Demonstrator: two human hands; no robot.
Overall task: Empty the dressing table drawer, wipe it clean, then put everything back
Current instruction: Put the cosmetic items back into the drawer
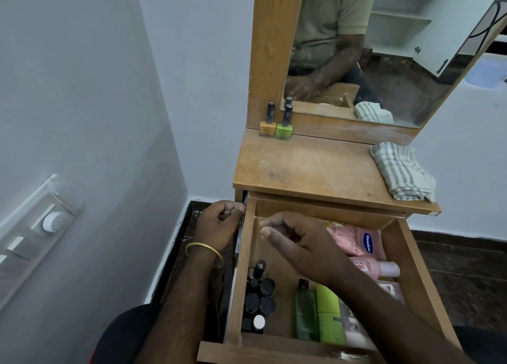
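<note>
The wooden drawer point(245, 276) of the dressing table is pulled out. Inside lie several dark nail-polish bottles point(259, 299) at the left, a green bottle point(305, 310), a lime-green tube point(329, 313) and pink Vaseline lotion packs point(356, 240) at the right. My left hand point(219, 222) curls its fingers around the drawer's left side wall near the back. My right hand point(290, 237) hovers over the drawer's back half, fingers loosely bent, holding nothing. A yellow nail-polish bottle point(268, 122) and a green nail-polish bottle point(284, 123) stand on the tabletop point(315, 169) by the mirror.
A folded striped cloth point(402, 170) lies on the tabletop's right side. The mirror point(370, 48) rises behind the tabletop. A white wall with a switch panel point(41, 226) stands close on the left. Dark floor lies on both sides of the table.
</note>
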